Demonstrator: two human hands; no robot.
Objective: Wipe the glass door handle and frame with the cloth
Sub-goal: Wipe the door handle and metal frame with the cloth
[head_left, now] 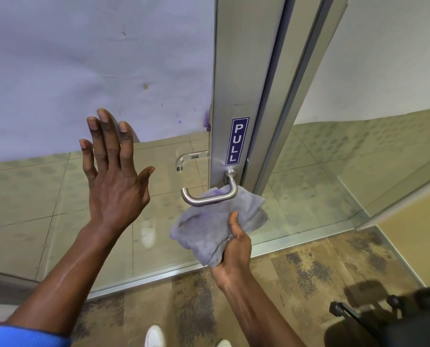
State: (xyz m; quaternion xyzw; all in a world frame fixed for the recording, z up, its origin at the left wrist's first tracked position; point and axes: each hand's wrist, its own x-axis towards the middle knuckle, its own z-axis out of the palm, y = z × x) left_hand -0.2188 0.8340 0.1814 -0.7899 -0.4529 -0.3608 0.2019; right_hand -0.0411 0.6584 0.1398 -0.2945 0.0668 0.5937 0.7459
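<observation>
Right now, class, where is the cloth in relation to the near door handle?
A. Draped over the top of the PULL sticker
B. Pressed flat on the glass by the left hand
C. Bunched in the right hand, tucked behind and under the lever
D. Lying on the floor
C: the grey cloth is gripped by the right hand and sits behind the handle, while the left hand is open and empty.

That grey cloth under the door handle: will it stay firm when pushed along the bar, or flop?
Likely floppy: the cloth bunches and folds in the right hand. Probably light, since thumb and fingers alone hold it. Pushed along the handle, it should drape around the bar, not slide stiffly.
</observation>
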